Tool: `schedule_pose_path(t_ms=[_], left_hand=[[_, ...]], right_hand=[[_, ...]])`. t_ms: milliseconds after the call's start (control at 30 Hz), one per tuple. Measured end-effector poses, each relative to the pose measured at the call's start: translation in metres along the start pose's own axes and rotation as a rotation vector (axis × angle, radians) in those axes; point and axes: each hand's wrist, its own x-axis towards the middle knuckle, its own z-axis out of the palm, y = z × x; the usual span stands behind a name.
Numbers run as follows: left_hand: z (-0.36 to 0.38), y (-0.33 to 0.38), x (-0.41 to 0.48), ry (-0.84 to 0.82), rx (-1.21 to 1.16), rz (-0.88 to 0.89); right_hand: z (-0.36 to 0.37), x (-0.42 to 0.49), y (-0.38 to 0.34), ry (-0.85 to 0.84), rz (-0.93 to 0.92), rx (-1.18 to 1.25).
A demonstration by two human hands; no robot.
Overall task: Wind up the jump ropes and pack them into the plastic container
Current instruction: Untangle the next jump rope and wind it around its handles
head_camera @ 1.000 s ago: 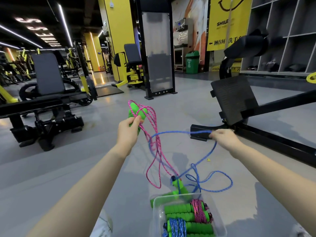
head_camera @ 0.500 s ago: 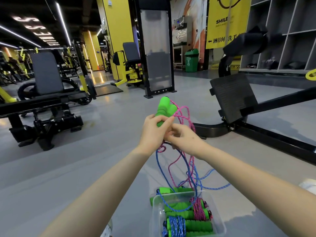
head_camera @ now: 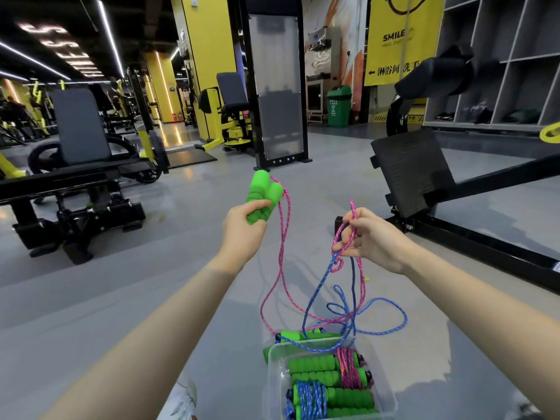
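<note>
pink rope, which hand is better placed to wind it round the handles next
Right. The right hand pinches the loose pink rope and can circle; the left hand grips both green handles, so it likely just steadies them.

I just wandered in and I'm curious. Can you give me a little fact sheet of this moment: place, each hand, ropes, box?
Place: gym floor, exercise machines around
Left hand: grips two green handles of the pink rope
Right hand: pinches the pink rope, tangled there with the blue rope
Blue rope: loose loops, one strand across the container rim
Container: clear plastic, holds a pink-wound bundle and a blue-wound bundle
</note>
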Motion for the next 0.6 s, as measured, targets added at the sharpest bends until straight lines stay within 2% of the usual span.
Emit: schedule_pose_path(t_ms=[300, 600], left_hand=[[0.023, 0.009, -0.022, -0.159, 0.016, 0.062], [0.026, 0.005, -0.028, -0.26, -0.025, 0.021]], right_hand=[[0.031, -0.002, -0.005, -0.07, -0.087, 0.092], [0.036, -0.003, -0.007, -0.088, -0.136, 0.196]])
